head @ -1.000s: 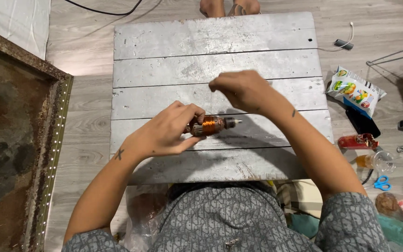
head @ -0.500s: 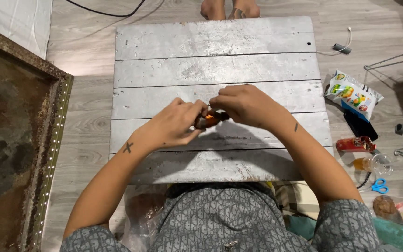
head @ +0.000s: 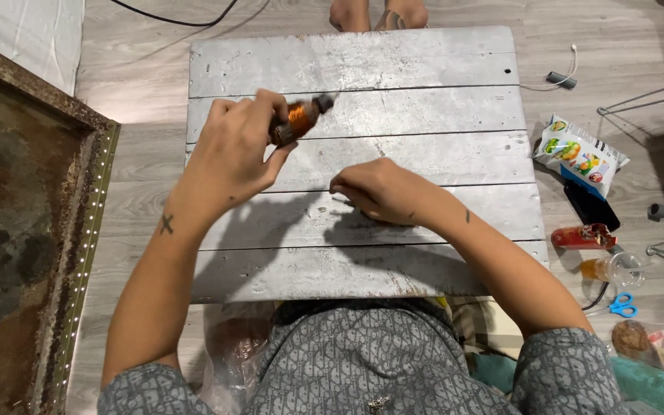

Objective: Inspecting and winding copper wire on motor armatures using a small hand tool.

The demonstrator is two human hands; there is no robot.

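Since before, the left hand point(head: 232, 157) lifted the copper-wound motor armature point(head: 298, 119) away, pinching it; right hand point(head: 374, 192) curled on the desk point(head: 424, 61); best steady the shaft

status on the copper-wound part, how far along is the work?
Done: nothing visibly finished. In hand: the left hand holds the copper-wound part up over the grey plank table. The right hand rests fingertips-down on the planks; whether it pinches anything is unclear. Left: cannot tell; no other parts lie on the table.
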